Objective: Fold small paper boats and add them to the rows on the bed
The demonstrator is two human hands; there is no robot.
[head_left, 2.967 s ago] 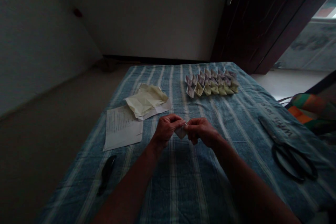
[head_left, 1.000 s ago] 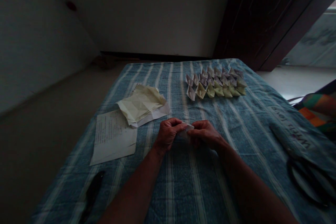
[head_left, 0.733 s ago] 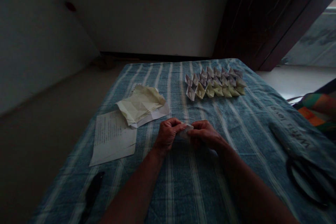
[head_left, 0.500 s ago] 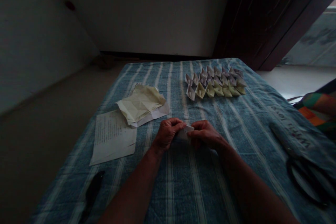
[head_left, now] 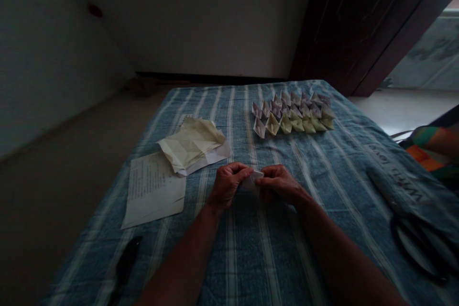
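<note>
Between my two hands is a small piece of folded white paper (head_left: 256,175), pinched near the middle of the table. My left hand (head_left: 229,181) is closed on its left side, thumb pressing on top. On the right side my right hand (head_left: 279,182) grips it between thumb and fingers. Much of the paper is hidden by the fingers. Beyond my hands, to the right, several folded paper boats (head_left: 285,124) stand in rows, the nearest row mostly yellowish and those behind white or purplish.
Left of my hands lie creased yellowish sheets (head_left: 191,141) and a printed page (head_left: 154,191). A black-handled object (head_left: 125,263) rests at the near left. Large black scissors (head_left: 401,213) lie at the right on the striped blue tablecloth (head_left: 247,258). Colourful fabric (head_left: 430,146) sits beyond the right edge.
My hands keep the folded paper in nearly the same place, with only slight finger movement. The whole view has shifted a little.
</note>
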